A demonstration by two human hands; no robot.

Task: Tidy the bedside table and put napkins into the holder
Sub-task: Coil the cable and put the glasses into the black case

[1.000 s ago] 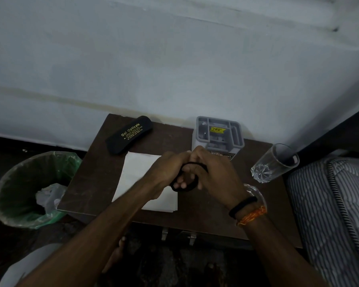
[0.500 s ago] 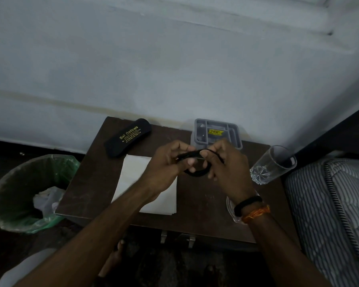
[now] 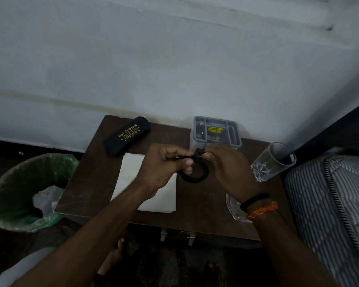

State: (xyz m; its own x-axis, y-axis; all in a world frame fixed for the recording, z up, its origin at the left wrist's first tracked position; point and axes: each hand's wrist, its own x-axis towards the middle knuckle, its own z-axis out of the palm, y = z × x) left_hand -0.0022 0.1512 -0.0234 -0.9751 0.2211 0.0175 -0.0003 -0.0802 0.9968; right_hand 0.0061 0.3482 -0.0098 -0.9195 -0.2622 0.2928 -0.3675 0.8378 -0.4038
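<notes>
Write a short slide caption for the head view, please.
Both hands, left hand and right hand, hold a coiled black cable above the bedside table.

A stack of white napkins (image 3: 131, 179) is lying flat on the dark brown bedside table (image 3: 203, 201), partly hidden under a forearm. The grey plastic holder (image 3: 216, 131), divided into open compartments, is standing upright at the table's rear edge. A coiled black cable (image 3: 195, 172), apparently a charging lead, is hanging above the tabletop.
</notes>
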